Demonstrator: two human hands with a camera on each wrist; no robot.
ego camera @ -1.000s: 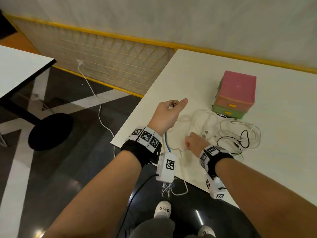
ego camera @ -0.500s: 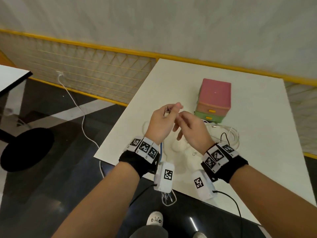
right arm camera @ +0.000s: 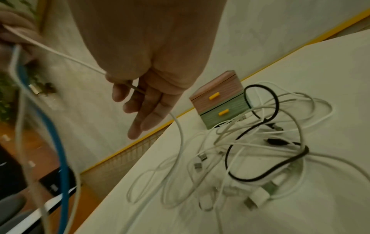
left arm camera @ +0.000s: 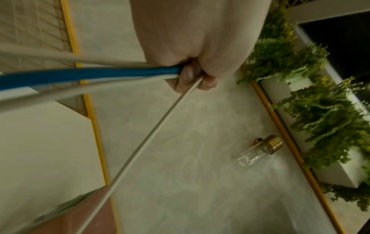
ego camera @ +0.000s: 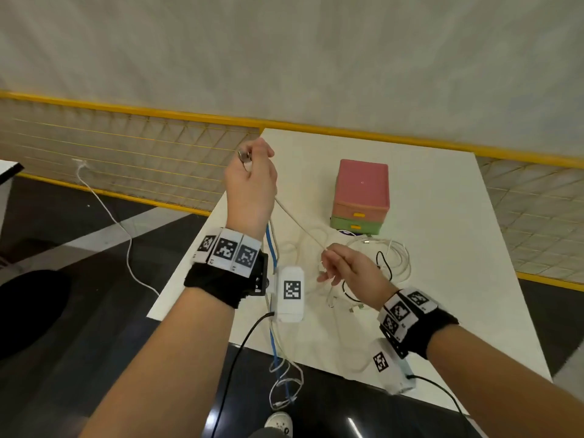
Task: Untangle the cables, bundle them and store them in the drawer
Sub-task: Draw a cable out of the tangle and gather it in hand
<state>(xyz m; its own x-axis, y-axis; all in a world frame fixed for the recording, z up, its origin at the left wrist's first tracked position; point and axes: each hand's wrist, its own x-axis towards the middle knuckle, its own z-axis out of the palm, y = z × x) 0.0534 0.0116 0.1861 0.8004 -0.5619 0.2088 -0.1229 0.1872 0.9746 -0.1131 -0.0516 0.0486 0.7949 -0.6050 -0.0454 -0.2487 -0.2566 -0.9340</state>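
Observation:
My left hand [ego camera: 251,172] is raised above the table's left edge and grips a bunch of cables: a blue cable [left arm camera: 84,76] and white ones, with a metal plug [ego camera: 244,155] sticking out at the top. One white cable [ego camera: 300,227] runs taut from it down to my right hand [ego camera: 339,263], which pinches it between thumb and forefinger; the other fingers [right arm camera: 144,115] are spread. A tangle of white and black cables [right arm camera: 260,150] lies on the table [ego camera: 442,279]. The small drawer unit [ego camera: 361,194], pink over green with yellow handles, stands behind it, both drawers closed.
The held cables' ends [ego camera: 284,384] hang below the table's front edge. A white cord [ego camera: 107,210] runs from the yellow-framed mesh fence [ego camera: 126,153] across the dark floor. Another table's corner [ego camera: 8,172] shows at the far left. Plants [left arm camera: 320,110] line the wall.
My left hand has lifted up and away with the cable bunch. My right hand dropped toward the tangle and now pinches one white cable, stretched taut between the hands.

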